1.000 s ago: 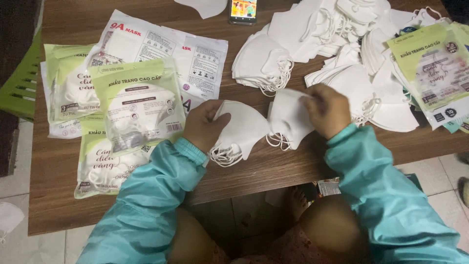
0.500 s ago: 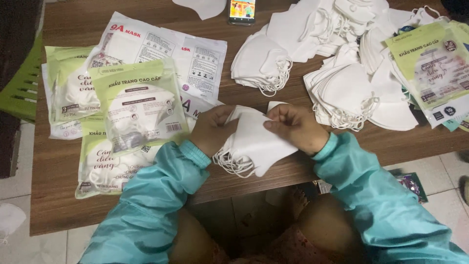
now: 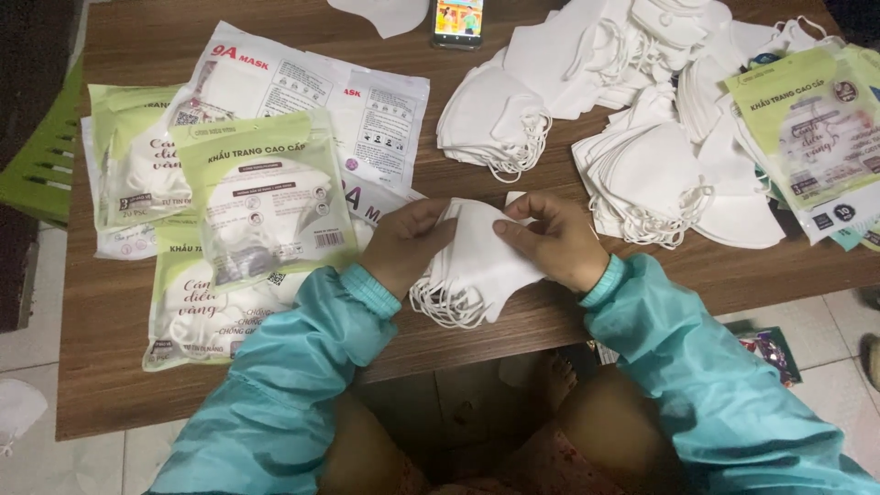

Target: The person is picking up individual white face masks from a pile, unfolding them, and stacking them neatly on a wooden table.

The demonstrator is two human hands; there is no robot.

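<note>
Both hands have closed in on one bundle since a second ago, when they were apart, each on its own white mask; the two lots now lie together as a single small stack of white folded face masks (image 3: 477,261), held over the near edge of the brown wooden table (image 3: 275,27), ear loops hanging toward the lap. The left hand (image 3: 403,243) grips the stack's left end, fingers curled narrow around it with the thumb on top. The right hand (image 3: 555,240) pinches the right end, fingers bent and closed on the top layer.

To square such a stack well, the edges and folds should be lined up before the grip tightens, and the loose loops kept on one side so they do not tangle.

Just left of the stack lie sealed green-and-clear packets of masks (image 3: 266,197), overlapping flat white printed bags (image 3: 367,101). Beyond the hands sits another neat pile of white masks (image 3: 490,124), and to the right a wider loose heap of white masks (image 3: 660,174) spreads toward further green packets at the table's right end (image 3: 811,128). A phone with a lit screen (image 3: 458,18) rests at the far edge. A green plastic chair (image 3: 41,170) stands at the left.
</note>
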